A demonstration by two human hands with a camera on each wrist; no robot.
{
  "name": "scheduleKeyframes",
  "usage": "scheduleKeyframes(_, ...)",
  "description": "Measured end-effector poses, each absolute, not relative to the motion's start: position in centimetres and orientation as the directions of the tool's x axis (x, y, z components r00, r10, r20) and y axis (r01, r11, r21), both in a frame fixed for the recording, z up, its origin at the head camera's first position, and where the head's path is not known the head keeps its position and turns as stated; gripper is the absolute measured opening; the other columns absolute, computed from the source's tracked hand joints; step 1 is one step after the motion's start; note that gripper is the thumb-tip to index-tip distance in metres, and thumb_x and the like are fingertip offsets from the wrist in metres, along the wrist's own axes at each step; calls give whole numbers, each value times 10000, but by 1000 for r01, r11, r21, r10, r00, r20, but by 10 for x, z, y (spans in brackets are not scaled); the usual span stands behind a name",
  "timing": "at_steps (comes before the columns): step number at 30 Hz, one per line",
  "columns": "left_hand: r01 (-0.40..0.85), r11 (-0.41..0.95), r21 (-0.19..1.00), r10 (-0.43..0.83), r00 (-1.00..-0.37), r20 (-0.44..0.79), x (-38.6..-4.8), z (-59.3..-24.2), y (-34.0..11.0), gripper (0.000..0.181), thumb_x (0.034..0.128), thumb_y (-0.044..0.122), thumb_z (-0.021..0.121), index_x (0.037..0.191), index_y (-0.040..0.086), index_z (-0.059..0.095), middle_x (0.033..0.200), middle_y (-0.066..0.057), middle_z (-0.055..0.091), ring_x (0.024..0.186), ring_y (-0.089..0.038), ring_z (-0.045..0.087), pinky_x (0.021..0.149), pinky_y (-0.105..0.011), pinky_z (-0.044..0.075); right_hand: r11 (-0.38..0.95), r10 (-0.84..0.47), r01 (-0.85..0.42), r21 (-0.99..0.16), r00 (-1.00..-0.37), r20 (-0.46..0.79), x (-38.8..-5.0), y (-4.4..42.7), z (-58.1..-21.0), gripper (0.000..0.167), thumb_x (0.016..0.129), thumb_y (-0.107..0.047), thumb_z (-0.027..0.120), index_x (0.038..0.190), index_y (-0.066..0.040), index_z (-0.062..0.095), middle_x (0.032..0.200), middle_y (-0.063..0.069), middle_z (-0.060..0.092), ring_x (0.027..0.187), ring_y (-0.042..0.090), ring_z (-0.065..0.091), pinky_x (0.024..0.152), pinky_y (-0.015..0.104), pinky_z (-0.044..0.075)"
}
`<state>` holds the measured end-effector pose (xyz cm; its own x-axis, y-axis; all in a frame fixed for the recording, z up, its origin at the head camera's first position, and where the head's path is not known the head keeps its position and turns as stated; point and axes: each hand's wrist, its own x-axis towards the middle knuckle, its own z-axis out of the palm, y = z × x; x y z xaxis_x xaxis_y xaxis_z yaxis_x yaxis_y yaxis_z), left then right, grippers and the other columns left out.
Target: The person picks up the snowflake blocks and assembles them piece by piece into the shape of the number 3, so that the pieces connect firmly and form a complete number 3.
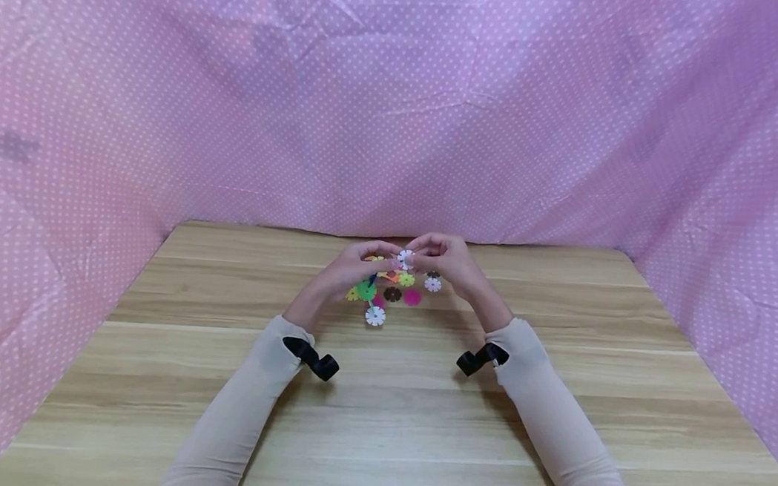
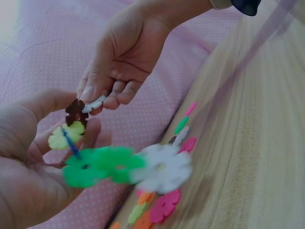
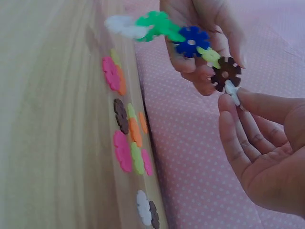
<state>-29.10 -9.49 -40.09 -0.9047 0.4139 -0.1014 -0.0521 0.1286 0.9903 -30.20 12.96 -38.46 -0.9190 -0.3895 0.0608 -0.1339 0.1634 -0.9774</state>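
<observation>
- White disc (image 3: 232, 93), pinched in my right hand (image 1: 451, 263), touches the brown disc (image 3: 226, 75).
- My left hand (image 1: 347, 270) holds the bright chain (image 2: 126, 164), maybe by that brown disc.

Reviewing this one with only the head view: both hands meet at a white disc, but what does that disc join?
Observer: The right wrist view shows the pinched white disc set against a brown disc.
Operator: The blue piece is barely a sliver from up here. What flanks it?
Observer: In the right wrist view the blue disc faces the camera, between a yellow-green disc and a green disc.
Operator: I make out one green face. Just one in the chain?
Observer: Two; the left wrist view shows a second green disc between the first and the end white disc, which is blurred.
</observation>
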Motion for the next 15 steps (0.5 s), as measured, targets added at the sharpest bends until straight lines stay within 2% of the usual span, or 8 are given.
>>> scheduleKeyframes(3, -63, 142, 988, 412, -904, -116, -292, -402, -95, 336, 1001, 230, 656, 1321, 128, 643, 1344, -111, 623, 1149, -202, 610, 1074, -476, 509, 194, -413, -121, -974, -910, 31, -303, 131, -381, 232, 937, -40, 710, 1139, 63, 665, 828, -36, 748, 764, 174, 737, 737, 329, 633)
scheduleKeyframes(7, -75, 109, 991, 407, -906, -114, -293, -404, -96, 344, 1018, 203, 619, 1341, 87, 596, 1301, -117, 606, 1108, -200, 617, 1049, -464, 528, 278, -454, -121, -953, -891, -19, -306, 137, -376, 256, 941, -60, 711, 1166, 51, 661, 899, 70, 755, 854, 271, 750, 860, 493, 620)
scheduleKeyframes(10, -82, 92, 992, 395, -912, -112, -294, -405, -97, 343, 1027, 190, 601, 1346, 72, 562, 1268, -99, 582, 1087, -197, 615, 1032, -462, 541, 357, -493, -150, -922, -869, -49, -309, 143, -373, 260, 947, -69, 706, 1177, 45, 663, 973, 181, 748, 911, 344, 738, 894, 577, 584)
scheduleKeyframes(12, -86, 98, 991, 385, -916, -118, -293, -405, -97, 338, 1026, 197, 602, 1341, 85, 554, 1251, -80, 576, 1087, -188, 613, 1028, -465, 541, 402, -515, -171, -900, -854, -67, -312, 147, -372, 258, 941, -52, 704, 1174, 56, 669, 999, 228, 742, 890, 320, 734, 868, 564, 590)
scheduleKeyframes(15, -81, 116, 990, 376, -919, -119, -293, -405, -98, 329, 1021, 196, 609, 1330, 98, 553, 1225, -85, 586, 1089, -189, 615, 1017, -472, 537, 454, -557, -209, -866, -825, -93, -315, 151, -374, 269, 924, -2, 693, 1171, 100, 662, 1009, 260, 737, 825, 184, 714, 831, 479, 607)
